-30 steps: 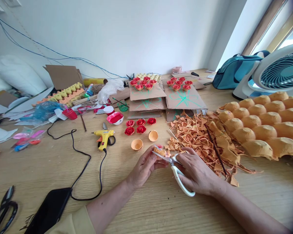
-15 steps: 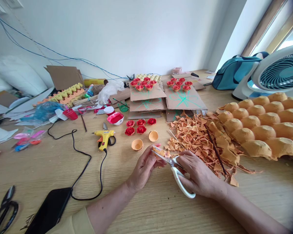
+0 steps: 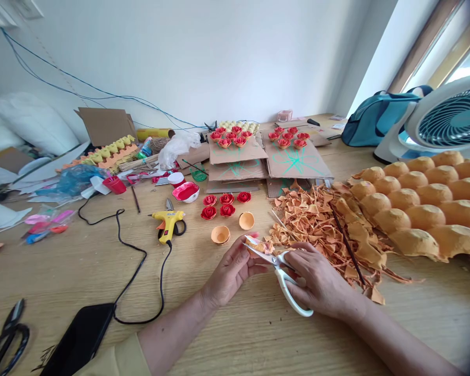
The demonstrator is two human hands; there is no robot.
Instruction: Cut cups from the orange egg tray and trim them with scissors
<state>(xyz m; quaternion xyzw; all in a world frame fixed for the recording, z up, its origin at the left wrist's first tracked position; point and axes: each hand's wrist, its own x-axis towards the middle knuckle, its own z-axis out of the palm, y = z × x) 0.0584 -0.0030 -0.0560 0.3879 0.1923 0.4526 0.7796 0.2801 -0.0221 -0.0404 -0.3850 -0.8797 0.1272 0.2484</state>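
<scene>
My left hand (image 3: pixel 233 269) pinches a small orange piece of egg carton (image 3: pixel 258 244), partly covered by the fingers and the blades. White-handled scissors (image 3: pixel 292 295) are gripped in my right hand (image 3: pixel 317 279), their parted blades at the carton piece. Just beyond my left hand stand two cut egg-carton cups (image 3: pixel 220 234), orange and hollow. Behind these sit several red paper roses (image 3: pixel 227 210) in two short rows. A heap of orange carton scraps (image 3: pixel 307 222) spreads beyond my right hand.
A yellow glue gun (image 3: pixel 167 224) lies left, its black cord looping towards a phone (image 3: pixel 80 337). Black scissors (image 3: pixel 8 337) lie near left. An orange egg tray (image 3: pixel 426 209) and a fan (image 3: pixel 450 115) stand right. Cardboard sheets (image 3: pixel 297 163) with red flowers are at the back.
The view has shifted very slightly. Both hands stay in nearly the same place, with the scissors still at the carton piece.
</scene>
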